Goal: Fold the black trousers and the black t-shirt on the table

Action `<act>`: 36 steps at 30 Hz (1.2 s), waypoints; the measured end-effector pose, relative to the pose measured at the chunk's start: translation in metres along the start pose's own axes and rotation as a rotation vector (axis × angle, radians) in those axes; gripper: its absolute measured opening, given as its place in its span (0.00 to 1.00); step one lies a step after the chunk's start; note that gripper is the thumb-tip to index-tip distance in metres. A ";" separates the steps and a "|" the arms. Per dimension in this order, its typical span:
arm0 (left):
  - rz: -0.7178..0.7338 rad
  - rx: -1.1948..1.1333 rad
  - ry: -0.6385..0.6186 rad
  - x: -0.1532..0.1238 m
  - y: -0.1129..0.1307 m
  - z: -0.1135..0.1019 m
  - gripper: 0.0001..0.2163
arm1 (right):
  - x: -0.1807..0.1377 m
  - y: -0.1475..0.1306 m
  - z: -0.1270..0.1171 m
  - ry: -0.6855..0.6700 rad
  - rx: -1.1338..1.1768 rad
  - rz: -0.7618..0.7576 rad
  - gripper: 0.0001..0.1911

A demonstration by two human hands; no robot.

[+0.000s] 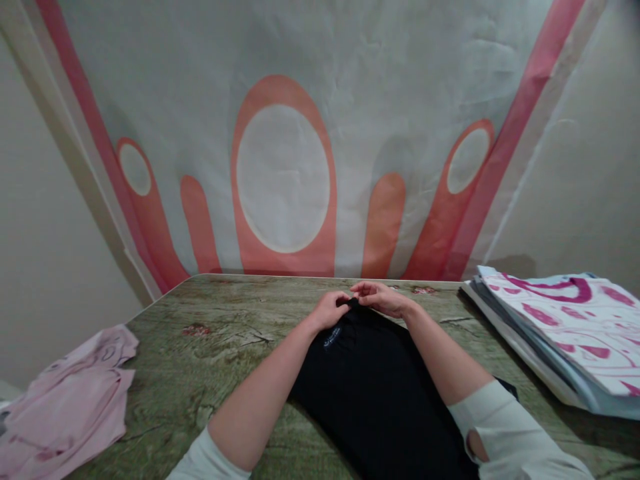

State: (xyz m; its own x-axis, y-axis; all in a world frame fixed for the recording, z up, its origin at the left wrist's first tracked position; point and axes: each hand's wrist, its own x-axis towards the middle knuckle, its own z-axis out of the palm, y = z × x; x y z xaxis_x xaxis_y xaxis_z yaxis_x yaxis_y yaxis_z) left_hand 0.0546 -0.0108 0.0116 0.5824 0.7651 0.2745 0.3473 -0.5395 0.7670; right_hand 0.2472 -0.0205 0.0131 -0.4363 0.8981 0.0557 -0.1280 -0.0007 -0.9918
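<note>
A black T-shirt (pixel 380 387) lies across the wood-patterned table in front of me, with a small pale print near its neckline. At its far edge, my left hand (pixel 331 309) pinches the fabric between thumb and fingers. My right hand (pixel 383 298) grips the same far edge just to the right, its fingertips almost meeting the left ones. The shirt's near end runs out of the picture at the bottom, and my right forearm covers part of its right side.
On the right is a stack of folded clothes (pixel 570 333), topped by a white garment with magenta print. A pink garment (pixel 75 400) lies at the table's left edge. Behind the wood-patterned table (pixel 200 360) rises a wall with a pink-and-orange printed sheet (pixel 285 173).
</note>
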 end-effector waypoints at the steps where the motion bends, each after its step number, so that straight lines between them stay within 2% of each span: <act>1: 0.015 -0.040 -0.012 0.000 0.002 0.000 0.08 | -0.001 -0.001 0.000 -0.007 0.004 0.011 0.19; 4: 0.024 -0.139 -0.042 -0.001 0.004 -0.002 0.11 | -0.003 -0.002 -0.001 -0.013 0.002 0.038 0.16; 13: -0.068 -0.363 -0.052 -0.001 0.000 -0.004 0.17 | -0.005 -0.008 -0.001 -0.034 -0.055 0.065 0.17; 22: -0.098 -0.505 -0.039 0.000 -0.010 -0.002 0.19 | 0.001 0.000 -0.002 0.108 -0.184 0.019 0.16; 26: -0.183 -0.359 0.030 -0.001 -0.019 0.001 0.20 | 0.007 0.010 -0.003 0.188 -0.319 0.015 0.14; 29: -0.231 -0.202 0.082 -0.001 -0.022 0.003 0.20 | 0.009 0.007 -0.003 0.252 -0.439 -0.008 0.11; 34: -0.070 0.109 0.100 0.002 -0.015 -0.001 0.15 | -0.002 -0.039 0.005 0.381 -0.581 -0.141 0.09; 36: -0.028 0.245 0.055 0.000 -0.003 -0.003 0.16 | -0.016 -0.060 0.014 0.368 -0.630 -0.187 0.10</act>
State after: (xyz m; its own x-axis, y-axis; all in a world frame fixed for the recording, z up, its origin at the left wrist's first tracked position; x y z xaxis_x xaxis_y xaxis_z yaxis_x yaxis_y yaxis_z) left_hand 0.0513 -0.0082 0.0111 0.5313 0.7953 0.2918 0.5346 -0.5820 0.6128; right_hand 0.2495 -0.0408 0.0737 -0.1173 0.9476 0.2971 0.4113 0.3186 -0.8540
